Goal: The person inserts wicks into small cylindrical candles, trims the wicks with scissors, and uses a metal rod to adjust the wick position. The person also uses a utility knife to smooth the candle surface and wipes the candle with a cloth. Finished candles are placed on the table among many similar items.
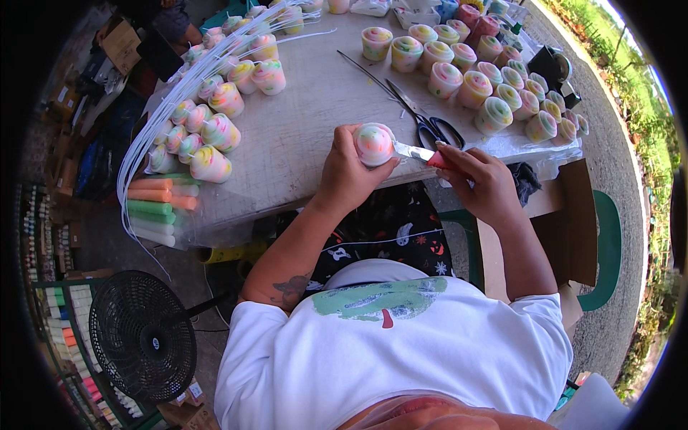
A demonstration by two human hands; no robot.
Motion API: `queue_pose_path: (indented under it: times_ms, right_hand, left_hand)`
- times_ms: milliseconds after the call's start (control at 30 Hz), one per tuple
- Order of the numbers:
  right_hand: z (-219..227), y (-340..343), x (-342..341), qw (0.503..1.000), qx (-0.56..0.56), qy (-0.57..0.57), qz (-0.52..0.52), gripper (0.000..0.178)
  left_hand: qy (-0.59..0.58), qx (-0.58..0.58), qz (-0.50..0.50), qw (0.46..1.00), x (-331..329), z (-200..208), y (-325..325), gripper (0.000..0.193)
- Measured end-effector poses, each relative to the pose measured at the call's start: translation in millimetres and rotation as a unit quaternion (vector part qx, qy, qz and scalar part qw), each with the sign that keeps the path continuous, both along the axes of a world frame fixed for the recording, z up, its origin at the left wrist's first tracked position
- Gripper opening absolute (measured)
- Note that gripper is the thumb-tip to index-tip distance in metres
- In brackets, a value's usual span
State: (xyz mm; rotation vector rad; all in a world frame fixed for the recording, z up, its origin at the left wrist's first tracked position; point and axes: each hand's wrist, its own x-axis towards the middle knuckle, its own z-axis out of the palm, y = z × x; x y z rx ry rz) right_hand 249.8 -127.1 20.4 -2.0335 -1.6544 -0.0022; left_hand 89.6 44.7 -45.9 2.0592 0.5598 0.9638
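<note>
My left hand (pixel 345 175) is wrapped round a small cup-shaped candle (pixel 373 145) with pastel pink, orange and green swirls, its round end facing up. In my right hand (pixel 479 183) is a knife (pixel 414 151) with a red handle and a short pale blade. The blade reaches the candle's right rim; whether it goes under the edge I cannot tell. Large scissors (pixel 431 130) with dark blue handles lie just beyond my right hand, blades pointing away. Swirled candles in cups (pixel 493 115) stand in rows to the right.
More swirled candles (pixel 221 132) cluster on the table's left, beside a bundle of long white wicks (pixel 172 107) and coloured sticks (pixel 152 208). A thin dark rod (pixel 362 69) lies near the scissors. An open cardboard box (pixel 573 222) is at right, a black fan (pixel 143 337) at lower left.
</note>
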Motion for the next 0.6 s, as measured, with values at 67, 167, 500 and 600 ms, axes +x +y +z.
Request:
queue_pose_path:
  times_ms: [67, 167, 500, 600]
  right_hand:
    - [-0.8, 1.2, 1.2, 1.0, 0.004, -0.005, 0.003, 0.035]
    - [-0.7, 3.4, 2.2, 1.0, 0.011, -0.012, 0.009, 0.035]
    - [1.9, 12.0, 9.2, 0.999, 0.004, 0.022, 0.032, 0.04]
    - [3.5, 16.6, 13.5, 0.998, 0.012, 0.039, 0.044, 0.035]
  left_hand:
    - [0.006, -0.007, -0.005, 1.0, -0.6, 2.2, 0.0, 0.067]
    - [0.007, -0.012, -0.008, 1.0, -1.4, 1.3, 0.3, 0.067]
    - [0.016, -0.012, -0.024, 1.0, -3.6, 2.3, 2.2, 0.067]
    - [0.016, -0.022, -0.04, 0.999, -5.1, 2.4, 4.5, 0.067]
